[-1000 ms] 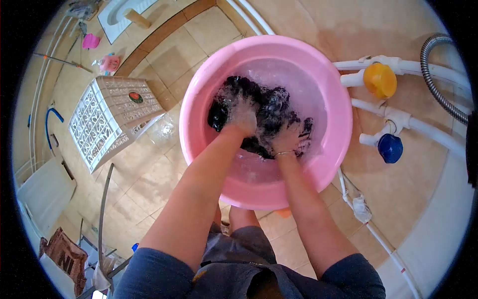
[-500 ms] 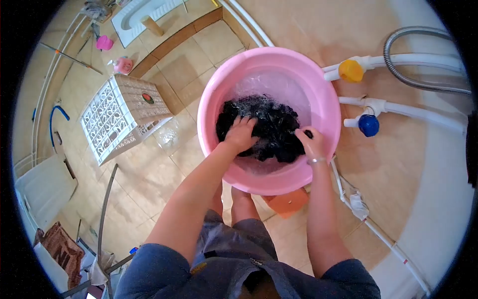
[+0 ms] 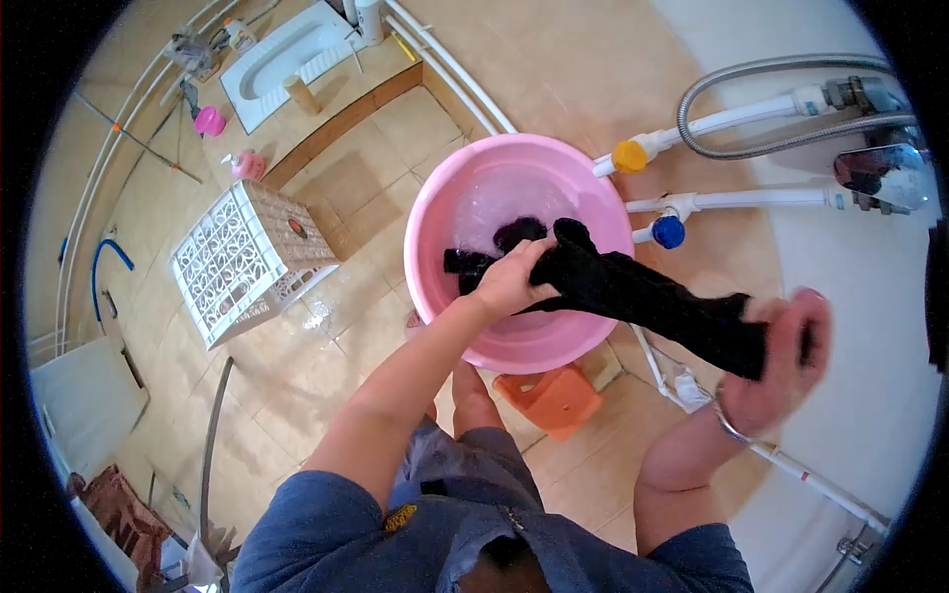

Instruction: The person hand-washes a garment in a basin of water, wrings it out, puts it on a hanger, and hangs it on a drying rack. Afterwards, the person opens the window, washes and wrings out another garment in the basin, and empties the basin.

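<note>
A wet black garment (image 3: 652,295) stretches from the pink basin (image 3: 423,252) out past its right rim; its exact kind does not show. My left hand (image 3: 516,279) grips the garment above the basin, fingers over the top and thumb below. Out to the right, beyond the rim, my right hand (image 3: 781,361) is wrapped round the garment's other end, slightly blurred and raised towards the camera. Foamy water (image 3: 499,203) fills the basin's bottom, and more black cloth (image 3: 470,265) lies in it beside my left hand.
Water pipes with a yellow tap (image 3: 629,156) and a blue tap (image 3: 668,231) reach towards the basin's right side. An orange stool (image 3: 554,400) stands below the basin. To the left are an upturned white crate (image 3: 227,257) and a pink pump bottle (image 3: 249,164).
My right hand has moved right and up out of the basin, pulling out a long stretch of the black garment. My left hand has shifted slightly right and now grips the garment.
</note>
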### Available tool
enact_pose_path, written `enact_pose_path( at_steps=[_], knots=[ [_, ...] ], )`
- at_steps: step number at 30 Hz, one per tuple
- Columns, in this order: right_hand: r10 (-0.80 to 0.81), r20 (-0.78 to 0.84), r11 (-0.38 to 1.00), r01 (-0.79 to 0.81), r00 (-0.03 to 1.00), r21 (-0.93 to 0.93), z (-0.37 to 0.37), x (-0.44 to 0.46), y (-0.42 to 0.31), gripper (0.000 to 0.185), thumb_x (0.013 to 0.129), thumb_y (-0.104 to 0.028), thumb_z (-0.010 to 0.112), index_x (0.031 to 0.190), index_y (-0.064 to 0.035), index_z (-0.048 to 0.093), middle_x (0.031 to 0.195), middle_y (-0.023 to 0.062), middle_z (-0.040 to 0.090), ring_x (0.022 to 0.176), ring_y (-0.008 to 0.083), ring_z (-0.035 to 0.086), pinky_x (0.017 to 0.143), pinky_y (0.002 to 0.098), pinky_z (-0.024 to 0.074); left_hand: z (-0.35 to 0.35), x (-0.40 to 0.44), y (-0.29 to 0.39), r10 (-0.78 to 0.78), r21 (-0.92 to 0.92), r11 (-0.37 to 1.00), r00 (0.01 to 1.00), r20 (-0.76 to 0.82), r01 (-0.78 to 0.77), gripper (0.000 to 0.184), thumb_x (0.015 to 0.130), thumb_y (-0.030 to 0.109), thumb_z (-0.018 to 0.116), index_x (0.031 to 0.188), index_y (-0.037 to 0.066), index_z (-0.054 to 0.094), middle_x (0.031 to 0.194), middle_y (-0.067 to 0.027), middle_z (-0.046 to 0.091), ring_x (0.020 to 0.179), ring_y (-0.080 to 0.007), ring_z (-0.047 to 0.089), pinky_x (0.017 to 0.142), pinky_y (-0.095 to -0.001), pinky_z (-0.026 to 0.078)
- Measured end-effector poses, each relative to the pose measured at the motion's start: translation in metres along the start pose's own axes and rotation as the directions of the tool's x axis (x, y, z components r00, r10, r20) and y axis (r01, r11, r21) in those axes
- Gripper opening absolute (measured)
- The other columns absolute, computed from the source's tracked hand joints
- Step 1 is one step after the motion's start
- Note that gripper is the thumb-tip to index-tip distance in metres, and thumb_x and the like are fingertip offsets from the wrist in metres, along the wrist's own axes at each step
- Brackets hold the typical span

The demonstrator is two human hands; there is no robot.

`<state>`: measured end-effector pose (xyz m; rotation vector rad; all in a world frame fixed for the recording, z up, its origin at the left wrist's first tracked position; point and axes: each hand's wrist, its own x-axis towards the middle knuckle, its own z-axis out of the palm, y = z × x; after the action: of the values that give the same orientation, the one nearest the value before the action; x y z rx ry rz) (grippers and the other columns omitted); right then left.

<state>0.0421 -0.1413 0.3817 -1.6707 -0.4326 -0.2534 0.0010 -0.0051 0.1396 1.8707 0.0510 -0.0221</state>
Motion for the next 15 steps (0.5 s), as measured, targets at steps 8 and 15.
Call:
enact_pose_path(
  at_steps=[8,15],
  knots=[
    [0.139,0.106,0.905,-0.083,0.985,-0.417,-0.004,0.01,0.049,0.004,0.077,-0.006,0.054,0.075,-0.0024,0.054,0.071,-0.0006,0.052,0.068,0.0069,0.046,0.063,0.021,0.0378,-0.033,-0.042,-0.004,-0.234,0.18,0.935,0.911,-0.339,0.307,0.028,0.069,0.017,0.061,0.095,0.009,0.054,0.093,-0.0127,0.056,0.086,-0.0288,0.054,0.071,-0.0363,0.044],
    [0.554,0.45,0.811,-0.332,0.7,-0.481,0.026,-0.069,0.219,0.049,0.07,-0.026,0.065,0.107,-0.004,0.042,0.095,0.0138,0.052,0.088,0.0232,0.049,0.077,0.0314,0.0388,-0.007,-0.021,-0.05,-0.446,0.269,0.819,0.857,-0.257,0.507,0.037,0.074,0.023,0.057,0.103,0.004,0.044,0.093,-0.0192,0.053,0.083,-0.0335,0.054,0.073,-0.0399,0.043]
  ],
)
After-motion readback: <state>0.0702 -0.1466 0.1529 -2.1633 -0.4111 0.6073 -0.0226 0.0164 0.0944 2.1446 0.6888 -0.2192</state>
